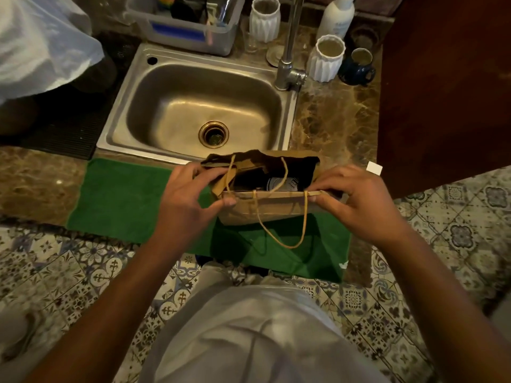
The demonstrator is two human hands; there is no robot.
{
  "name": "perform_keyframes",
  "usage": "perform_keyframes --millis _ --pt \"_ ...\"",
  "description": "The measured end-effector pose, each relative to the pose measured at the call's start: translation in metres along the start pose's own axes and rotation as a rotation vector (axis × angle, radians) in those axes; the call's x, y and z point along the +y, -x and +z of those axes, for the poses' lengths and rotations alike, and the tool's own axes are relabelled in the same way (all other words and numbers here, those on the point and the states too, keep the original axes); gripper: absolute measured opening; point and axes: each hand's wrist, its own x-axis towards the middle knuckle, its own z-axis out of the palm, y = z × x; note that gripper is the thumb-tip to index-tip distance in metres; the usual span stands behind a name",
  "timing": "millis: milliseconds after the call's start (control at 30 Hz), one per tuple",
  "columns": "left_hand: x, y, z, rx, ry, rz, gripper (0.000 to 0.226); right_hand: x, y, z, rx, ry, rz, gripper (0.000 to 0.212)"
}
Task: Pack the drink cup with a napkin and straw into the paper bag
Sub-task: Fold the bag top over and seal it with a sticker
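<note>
A brown paper bag [272, 207] with twine handles stands on a green towel [119, 194] at the counter's front edge. Its mouth is open, and the lid of the drink cup [282, 185] shows inside. My left hand [188, 194] pinches the bag's left rim, thumb on the near wall. On the right corner of the near rim, my right hand [356, 199] grips between thumb and fingers. I see no napkin or straw; the bag's inside is mostly dark.
A steel sink [138, 106] lies just behind the bag, its tap [289, 59] at the back right. White ribbed vases [326, 59], a dark mug [358, 67], a bottle and a plastic bin [188, 26] stand behind. A dark cabinet [442, 87] rises on the right.
</note>
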Motion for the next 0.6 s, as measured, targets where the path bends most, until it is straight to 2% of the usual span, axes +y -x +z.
perform_keyframes --millis 200,367,467,500,600 --pt "-0.0043 -0.0017 -0.0035 0.068 -0.05 0.202 0.041 -0.0044 -0.0009 -0.0009 -0.009 0.027 0.035 0.017" --pt "-0.0064 -0.0021 -0.0081 0.084 0.001 0.286 0.021 -0.0082 -0.0018 0.0034 0.031 0.046 0.05 0.026" --pt "-0.005 -0.0051 -0.0097 0.084 0.02 0.276 0.024 -0.0099 -0.0003 0.0029 0.072 0.053 0.143 0.051" --pt "-0.0042 -0.0056 -0.0092 0.082 0.03 0.26 0.026 -0.0089 0.0005 0.003 0.08 0.06 0.164 0.052" --pt "-0.0036 -0.007 -0.0075 0.057 0.079 0.168 0.029 -0.0018 0.0036 0.0037 0.109 0.086 0.181 0.036"
